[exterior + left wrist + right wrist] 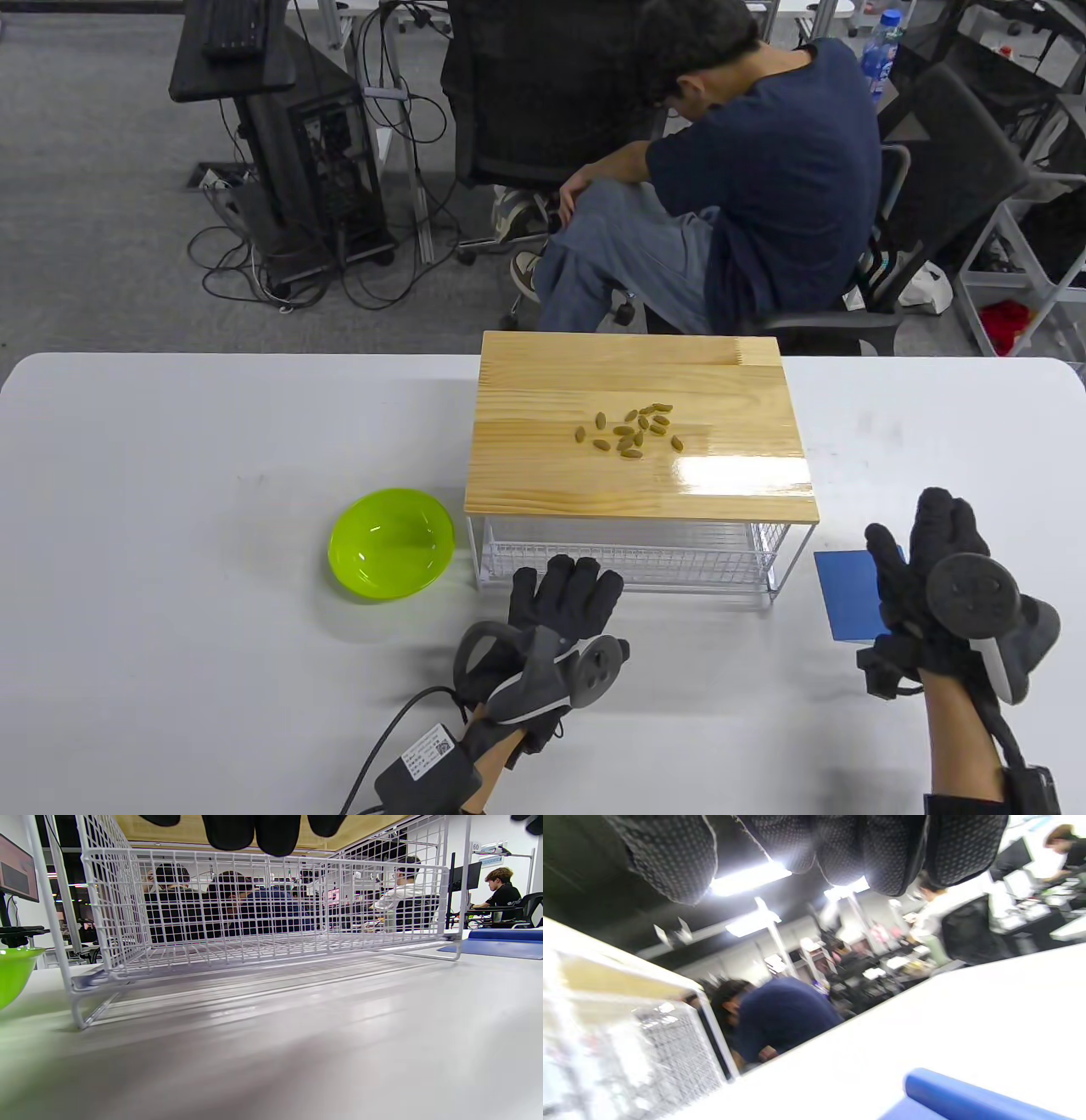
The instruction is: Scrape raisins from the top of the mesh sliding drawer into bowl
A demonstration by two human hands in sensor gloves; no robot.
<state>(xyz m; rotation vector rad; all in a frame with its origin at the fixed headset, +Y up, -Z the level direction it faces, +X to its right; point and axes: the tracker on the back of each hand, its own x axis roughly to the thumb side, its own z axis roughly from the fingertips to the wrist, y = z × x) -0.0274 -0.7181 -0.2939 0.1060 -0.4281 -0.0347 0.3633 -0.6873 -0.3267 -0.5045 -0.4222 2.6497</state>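
Several green-brown raisins (632, 429) lie in a loose cluster on the wooden top (594, 475) of the white mesh sliding drawer (263, 908). An empty lime-green bowl (390, 543) stands on the table left of the drawer's front corner. My left hand (568, 573) lies with straight fingers just in front of the drawer and holds nothing. A flat blue scraper card (848, 594) lies on the table right of the drawer. My right hand (920, 543) hovers over the card's right edge with loosely bent fingers (882, 853); in the right wrist view they are apart from the card (967, 1099).
A person in a dark blue shirt (764, 187) sits bent over on an office chair just beyond the table's far edge. The white table (170, 509) stretches left of the bowl. Other desks and seated people show through the mesh in the left wrist view.
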